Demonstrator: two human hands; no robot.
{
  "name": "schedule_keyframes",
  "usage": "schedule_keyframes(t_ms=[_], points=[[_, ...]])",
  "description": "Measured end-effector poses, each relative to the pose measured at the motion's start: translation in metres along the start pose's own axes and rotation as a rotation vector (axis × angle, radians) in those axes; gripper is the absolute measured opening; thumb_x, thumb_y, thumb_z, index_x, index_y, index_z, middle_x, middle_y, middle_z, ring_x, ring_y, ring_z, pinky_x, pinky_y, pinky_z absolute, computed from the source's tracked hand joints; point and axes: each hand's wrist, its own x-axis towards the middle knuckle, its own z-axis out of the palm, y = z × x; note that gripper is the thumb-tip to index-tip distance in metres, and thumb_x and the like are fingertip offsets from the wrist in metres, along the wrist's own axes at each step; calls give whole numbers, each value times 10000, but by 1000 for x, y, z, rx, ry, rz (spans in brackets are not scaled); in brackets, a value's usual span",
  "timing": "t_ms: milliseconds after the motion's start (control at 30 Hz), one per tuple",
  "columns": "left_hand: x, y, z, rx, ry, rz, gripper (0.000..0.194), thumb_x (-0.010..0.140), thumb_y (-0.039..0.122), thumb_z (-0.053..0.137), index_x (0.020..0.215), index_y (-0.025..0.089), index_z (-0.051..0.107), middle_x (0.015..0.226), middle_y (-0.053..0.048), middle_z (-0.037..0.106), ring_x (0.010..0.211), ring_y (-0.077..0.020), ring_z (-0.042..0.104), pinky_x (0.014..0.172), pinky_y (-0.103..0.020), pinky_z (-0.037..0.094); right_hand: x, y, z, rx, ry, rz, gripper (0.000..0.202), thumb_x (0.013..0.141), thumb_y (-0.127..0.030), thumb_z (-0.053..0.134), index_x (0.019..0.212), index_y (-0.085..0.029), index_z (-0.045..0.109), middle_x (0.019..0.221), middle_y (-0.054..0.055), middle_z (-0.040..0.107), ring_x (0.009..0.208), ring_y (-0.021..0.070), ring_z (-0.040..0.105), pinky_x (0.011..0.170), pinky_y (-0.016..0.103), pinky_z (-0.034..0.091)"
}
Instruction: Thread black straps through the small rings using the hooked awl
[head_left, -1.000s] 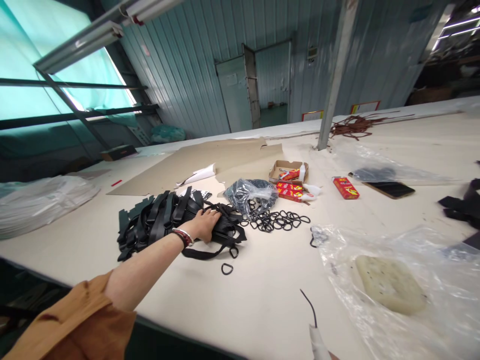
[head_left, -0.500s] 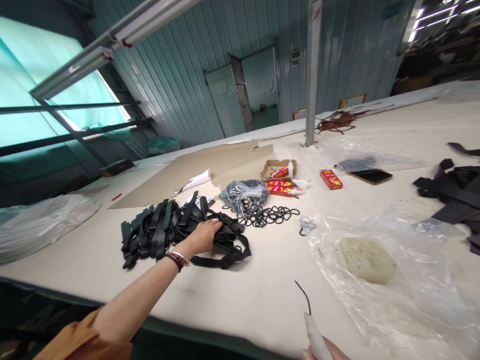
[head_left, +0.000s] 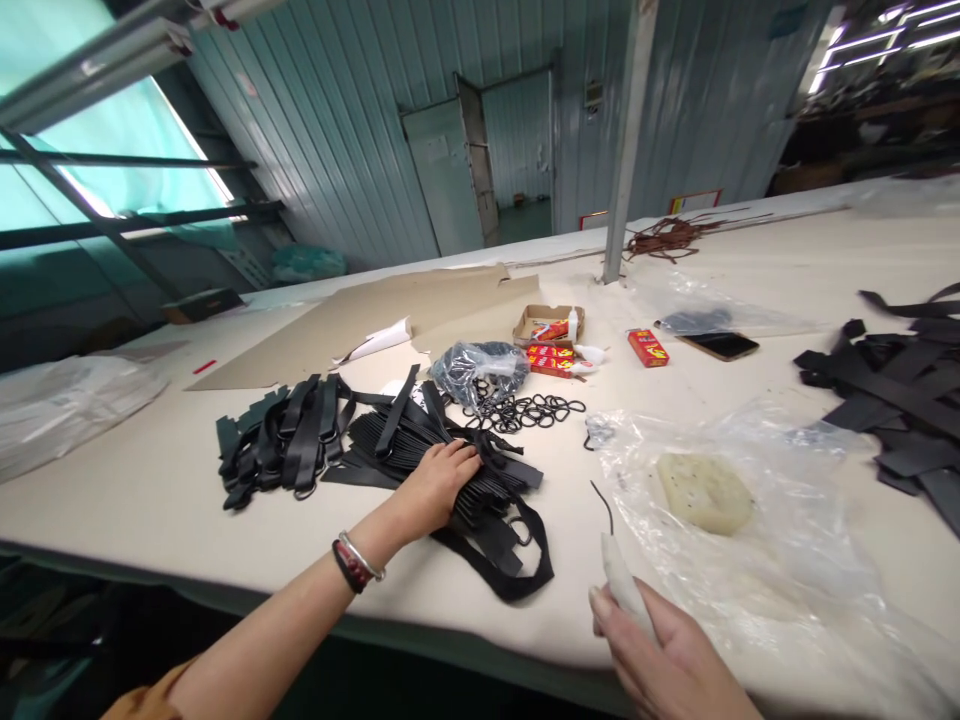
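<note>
The left hand [head_left: 435, 485] lies palm-down across the fanned black straps [head_left: 397, 435] on the surface [head_left: 570, 480], seemingly steadying them; I can't tell whether it grips. Its forearm reaches diagonally forward. The right hand [head_left: 667, 650] grips the tool [head_left: 628, 590], thin tip up, perhaps keeping it clear.

The left hand [head_left: 435, 487] lies on a fanned bundle of flat black straps [head_left: 405, 435] on the cream-covered table [head_left: 352, 590], while the right hand [head_left: 667, 650] grips a white-wrapped handle [head_left: 628, 588] with a thin, curved dark tip. Beyond the bundle are a clear plastic bag of dark contents [head_left: 480, 372], loose black D-shaped rings [head_left: 536, 410] and an open brown cardboard box [head_left: 525, 325]. To the right, a pale yellowish translucent block [head_left: 705, 492] lies on crumpled clear plastic sheeting [head_left: 795, 540], near a pile of wide black straps [head_left: 907, 390].
</note>
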Motion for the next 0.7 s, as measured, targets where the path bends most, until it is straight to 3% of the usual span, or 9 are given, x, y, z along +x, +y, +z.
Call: schedule_keyframes(t_ms=[100,300,467,700], points=[[-9,-6,1,-13,7,13,605,684,77,510,1284,109,435,1369,-152,444,1300,-303,308,1046,-460,243,17,-17,2,-118,36,-59,322,832,-465,454,676,-186,495,500,-66,317,464,103,328,466,222,283],[-25,-13,3,-10,38,36,617,686,17,484,1287,153,447,1373,-126,454,1310,-277,315,1063,-472,211,75,-33,22,-611,117,-201,194,844,-302,424,700,-186,481,665,19,553,636,169,524,566,237,342],[-34,-15,10,0,87,31,603,715,27,489,1300,167,437,1378,-118,451,1302,-273,332,1057,-462,237,109,-24,39,-741,108,-164,133,794,-273,526,725,-158,521,724,97,610,706,229,562,593,262,337],[-38,-18,16,-4,131,42,562,748,39,477,1297,155,441,1376,-119,454,1283,-291,361,1037,-468,283,119,-21,41,-764,70,-140,122,791,-277,530,787,-157,512,795,100,624,743,221,570,610,254,344]])
